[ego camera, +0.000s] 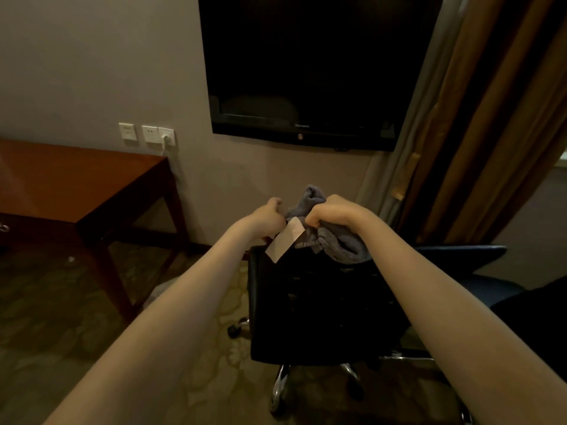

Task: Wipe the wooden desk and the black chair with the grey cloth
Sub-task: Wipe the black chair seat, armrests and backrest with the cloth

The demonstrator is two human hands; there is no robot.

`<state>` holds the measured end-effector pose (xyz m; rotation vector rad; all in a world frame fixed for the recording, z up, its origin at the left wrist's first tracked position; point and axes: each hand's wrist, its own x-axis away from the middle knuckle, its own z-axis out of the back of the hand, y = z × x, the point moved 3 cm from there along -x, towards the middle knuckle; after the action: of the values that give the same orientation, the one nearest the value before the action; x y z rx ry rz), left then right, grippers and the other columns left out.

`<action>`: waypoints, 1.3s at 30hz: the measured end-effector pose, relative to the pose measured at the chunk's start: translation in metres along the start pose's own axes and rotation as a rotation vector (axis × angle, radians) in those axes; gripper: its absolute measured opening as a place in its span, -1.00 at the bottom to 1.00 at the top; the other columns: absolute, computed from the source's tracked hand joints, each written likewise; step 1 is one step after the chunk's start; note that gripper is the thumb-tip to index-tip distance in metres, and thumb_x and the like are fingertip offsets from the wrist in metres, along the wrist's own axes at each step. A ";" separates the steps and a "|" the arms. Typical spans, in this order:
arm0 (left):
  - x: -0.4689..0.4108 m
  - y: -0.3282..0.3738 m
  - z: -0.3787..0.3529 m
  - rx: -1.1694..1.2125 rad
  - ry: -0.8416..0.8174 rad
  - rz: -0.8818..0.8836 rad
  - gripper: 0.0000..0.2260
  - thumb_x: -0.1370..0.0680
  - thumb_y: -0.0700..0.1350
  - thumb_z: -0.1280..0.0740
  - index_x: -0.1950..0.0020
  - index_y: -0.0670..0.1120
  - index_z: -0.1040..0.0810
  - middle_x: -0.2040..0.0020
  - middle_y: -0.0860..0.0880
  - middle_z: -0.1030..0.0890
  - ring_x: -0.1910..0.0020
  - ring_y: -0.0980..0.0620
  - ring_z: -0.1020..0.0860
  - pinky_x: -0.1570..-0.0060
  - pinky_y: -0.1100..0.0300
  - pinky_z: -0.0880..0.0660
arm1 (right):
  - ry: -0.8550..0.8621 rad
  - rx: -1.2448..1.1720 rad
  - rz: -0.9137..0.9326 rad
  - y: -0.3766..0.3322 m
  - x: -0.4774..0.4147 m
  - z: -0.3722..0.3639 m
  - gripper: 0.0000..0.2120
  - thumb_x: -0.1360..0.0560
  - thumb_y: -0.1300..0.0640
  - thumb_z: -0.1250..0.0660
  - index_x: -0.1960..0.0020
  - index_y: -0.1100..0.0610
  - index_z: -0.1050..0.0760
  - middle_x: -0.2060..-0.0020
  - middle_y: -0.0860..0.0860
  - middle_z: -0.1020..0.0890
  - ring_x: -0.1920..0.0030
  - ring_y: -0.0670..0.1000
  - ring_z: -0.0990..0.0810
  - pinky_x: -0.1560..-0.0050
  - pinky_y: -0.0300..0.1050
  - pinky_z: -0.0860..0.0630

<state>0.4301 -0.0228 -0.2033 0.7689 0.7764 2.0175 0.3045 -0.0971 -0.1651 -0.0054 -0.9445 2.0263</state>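
1. At the far left stands the wooden counter (pixel 76 176), well apart from both hands, with wall sockets (pixel 147 134) just behind its right corner.
2. The left hand (pixel 270 217) has its fingers curled and sits just beside the cloth, at the top edge of the chair back. We cannot tell whether it grips cloth, chair or nothing.
3. A white tag (pixel 285 242) hangs from the cloth between the two hands.
4. The grey cloth (pixel 346 245) lies bunched on the top edge of the chair back. The right hand (pixel 326 214) is clenched round it from above.
5. The black chair (pixel 322 302) stands near us on a wheeled base on the carpet, below a dark wall television (pixel 306 72). Curtains (pixel 491 118) hang at the right.
6. We judge the chair step to be in hand, at the top of the backrest. We cannot tell whether the counter is already wiped.
7. Next, we think, the cloth needs pressing flatter and drawing along the edge and down the back. The left hand should steady the chair, since the wheels may let it roll away.
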 end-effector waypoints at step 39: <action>0.044 0.001 -0.145 0.383 0.452 -0.446 -0.86 -0.39 0.15 -0.40 0.15 0.18 -0.48 0.21 0.16 -0.57 0.26 0.25 -0.52 0.20 0.20 -0.42 | 0.040 0.330 0.059 0.077 0.022 0.059 -0.84 -0.38 0.07 -0.36 0.24 0.15 -0.45 0.27 0.07 -0.53 0.31 0.06 -0.50 0.39 -0.16 -0.34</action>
<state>0.3007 -0.0208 -0.2826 0.2922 1.4824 1.6636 0.2162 -0.1432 -0.1632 0.1064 -0.5828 2.2066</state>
